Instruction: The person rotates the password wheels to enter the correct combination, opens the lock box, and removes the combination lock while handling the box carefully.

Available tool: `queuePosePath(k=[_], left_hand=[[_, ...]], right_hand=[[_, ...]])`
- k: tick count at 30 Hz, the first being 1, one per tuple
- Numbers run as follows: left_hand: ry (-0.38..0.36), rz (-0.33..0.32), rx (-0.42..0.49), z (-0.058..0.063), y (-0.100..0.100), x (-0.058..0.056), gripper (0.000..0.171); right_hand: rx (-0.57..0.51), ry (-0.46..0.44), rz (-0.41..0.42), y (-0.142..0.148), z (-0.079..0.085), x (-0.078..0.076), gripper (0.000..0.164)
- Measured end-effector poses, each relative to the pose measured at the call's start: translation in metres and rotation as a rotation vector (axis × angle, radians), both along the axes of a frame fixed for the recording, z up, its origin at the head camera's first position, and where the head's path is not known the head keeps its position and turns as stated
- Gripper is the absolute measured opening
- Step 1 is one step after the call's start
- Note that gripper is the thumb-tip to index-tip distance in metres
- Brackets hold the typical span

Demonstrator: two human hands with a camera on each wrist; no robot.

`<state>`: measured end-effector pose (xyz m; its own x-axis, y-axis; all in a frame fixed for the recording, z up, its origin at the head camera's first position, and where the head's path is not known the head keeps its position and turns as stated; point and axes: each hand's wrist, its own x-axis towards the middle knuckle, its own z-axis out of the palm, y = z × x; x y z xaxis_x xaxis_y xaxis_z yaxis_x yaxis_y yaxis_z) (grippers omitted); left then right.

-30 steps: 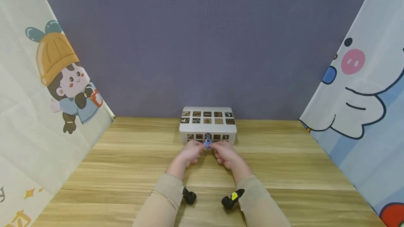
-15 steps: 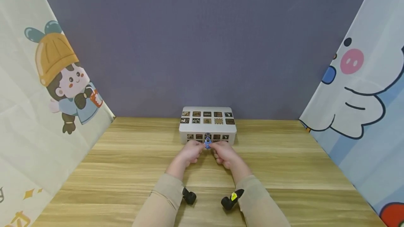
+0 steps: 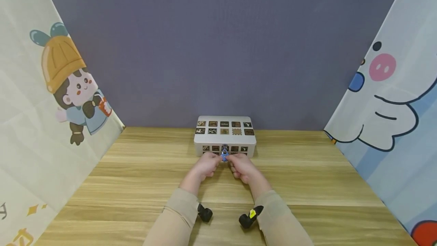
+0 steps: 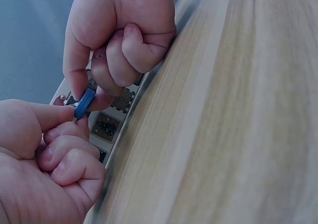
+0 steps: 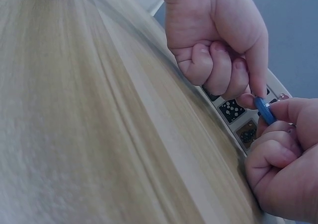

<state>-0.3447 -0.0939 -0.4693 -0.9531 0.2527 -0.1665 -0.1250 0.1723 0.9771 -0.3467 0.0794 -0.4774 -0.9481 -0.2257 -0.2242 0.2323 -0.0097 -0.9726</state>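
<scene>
At the front latch of a white lidded box (image 3: 205, 138) is a small blue padlock (image 3: 224, 156) with a metal loop above it. My left hand (image 3: 206, 164) pinches one side of the padlock between thumb and index finger. From the other side my right hand (image 3: 244, 166) pinches it in the same way. The other fingers of both hands are curled inward. In the left wrist view the padlock (image 4: 85, 104) shows as a thick blue edge between the two thumbs. The right wrist view shows its blue body (image 5: 264, 111) partly hidden by fingertips.
Small dark and brown square pictures cover the box's lid and front. The box stands on a wood-grain table (image 3: 153, 155) against a grey-purple back panel (image 3: 218, 48). Cartoon-printed cloths (image 3: 20, 98) flank both sides. Black wrist cameras (image 3: 205, 213) sit at the sleeve cuffs.
Almost nothing differs. Both hands keep their pinch on the blue padlock at the box front, and the head view shifts very slightly.
</scene>
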Motion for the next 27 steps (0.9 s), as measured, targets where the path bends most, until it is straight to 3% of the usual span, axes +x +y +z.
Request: queuePosePath(k=[27], left_hand=[[-0.007,-0.005,0.021,0.0022,0.0023,0.001,0.028]], right_hand=[[0.001,-0.022,0.006,-0.0011,-0.0015,-0.0027,0.023]])
